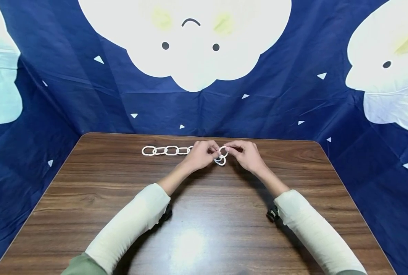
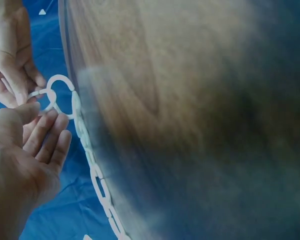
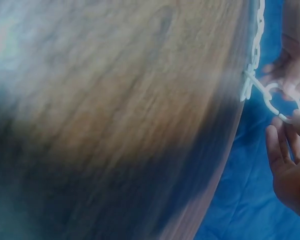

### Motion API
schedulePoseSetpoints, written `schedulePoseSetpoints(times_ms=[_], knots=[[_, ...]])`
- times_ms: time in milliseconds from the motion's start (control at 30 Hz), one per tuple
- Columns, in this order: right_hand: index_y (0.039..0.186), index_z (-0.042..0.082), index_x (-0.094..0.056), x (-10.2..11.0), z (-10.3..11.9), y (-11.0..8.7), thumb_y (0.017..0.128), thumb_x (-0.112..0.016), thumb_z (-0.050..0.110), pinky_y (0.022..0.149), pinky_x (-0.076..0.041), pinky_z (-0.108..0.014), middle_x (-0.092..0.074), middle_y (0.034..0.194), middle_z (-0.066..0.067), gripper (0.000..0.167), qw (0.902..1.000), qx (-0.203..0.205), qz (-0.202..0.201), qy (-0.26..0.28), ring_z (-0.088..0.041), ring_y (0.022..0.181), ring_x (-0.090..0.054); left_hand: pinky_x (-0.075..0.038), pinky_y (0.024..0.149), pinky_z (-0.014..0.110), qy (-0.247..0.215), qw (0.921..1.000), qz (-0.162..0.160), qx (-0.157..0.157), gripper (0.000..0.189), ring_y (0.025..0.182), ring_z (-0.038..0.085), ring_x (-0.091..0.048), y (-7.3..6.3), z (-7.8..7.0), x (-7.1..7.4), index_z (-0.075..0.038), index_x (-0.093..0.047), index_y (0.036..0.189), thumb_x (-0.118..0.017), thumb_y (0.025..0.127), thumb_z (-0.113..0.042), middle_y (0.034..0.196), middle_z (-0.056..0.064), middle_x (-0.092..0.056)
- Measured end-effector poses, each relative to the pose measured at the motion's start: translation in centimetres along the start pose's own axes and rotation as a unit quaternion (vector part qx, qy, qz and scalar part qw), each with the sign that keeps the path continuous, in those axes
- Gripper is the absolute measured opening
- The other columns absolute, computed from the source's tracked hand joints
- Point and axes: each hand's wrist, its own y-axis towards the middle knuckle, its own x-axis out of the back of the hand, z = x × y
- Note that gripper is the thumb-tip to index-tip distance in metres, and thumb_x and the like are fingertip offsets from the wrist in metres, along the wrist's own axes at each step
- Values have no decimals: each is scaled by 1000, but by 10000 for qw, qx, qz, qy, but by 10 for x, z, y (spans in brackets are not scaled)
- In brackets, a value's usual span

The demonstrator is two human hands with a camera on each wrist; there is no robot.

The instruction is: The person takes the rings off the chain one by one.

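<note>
A chain of white plastic links [image 1: 149, 154] lies in a row near the table's far edge, its right part hidden behind my left hand [image 1: 199, 156]. Between both hands one white link [image 1: 221, 148] is held up off the table. My left thumb and fingers pinch its left side, while my right hand [image 1: 247, 156] pinches its right side. Another link [image 1: 221, 164] hangs below it, hooked through it. In the left wrist view the held link passes through a larger-looking link [image 2: 60, 77], from which the chain [image 2: 104, 192] runs on along the table.
A brown wood-grain table [image 1: 217, 202] stretches under both forearms. Behind it and at both sides hangs a blue cloth [image 1: 204, 110] with white clouds and small triangles. Dark wrist devices [image 1: 273, 214] sit under the pale sleeves.
</note>
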Motion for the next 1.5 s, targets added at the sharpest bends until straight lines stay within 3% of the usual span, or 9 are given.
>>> schedulePoseSetpoints(times_ms=[167,467,800,1133,1500], knots=[[116,12,-89,0,5,5,104,-83,14,94,-64,-50,-88,115,-8,14,9998,152,-161,26,-24,105,-81,-61,101,44,-57,9999,-124,-34,10,101,22,-80,0,-2,7,-9,-81,110,-79,105,-16,104,7,-86],[115,12,-89,3,15,12,103,-84,15,85,-56,-26,-88,113,-7,13,9996,192,-198,-7,-19,99,-78,-63,99,46,-149,9993,-295,-195,9,101,25,-82,0,-2,16,-6,-81,110,-81,104,-14,105,10,-87],[118,10,-88,11,27,21,103,-84,13,86,-57,-24,-88,114,-8,16,9993,353,-6,96,-19,101,-78,-63,101,46,-218,9988,-405,-146,9,104,25,-82,-3,-7,27,-8,-81,109,-81,105,-15,106,9,-88],[116,10,-88,23,43,35,104,-84,16,77,-51,-18,-88,110,-7,15,9985,532,-46,-86,-12,88,-71,-62,106,48,-359,9967,-692,-220,8,106,26,-82,1,-19,41,-7,-82,109,-82,105,-14,107,10,-87],[117,8,-88,35,56,45,104,-83,15,73,-49,-15,-88,107,-9,15,9974,719,-28,-43,-15,85,-70,-62,101,46,-440,9944,-931,-228,8,103,27,-82,5,-29,50,-6,-82,107,-82,104,-14,104,11,-87]])
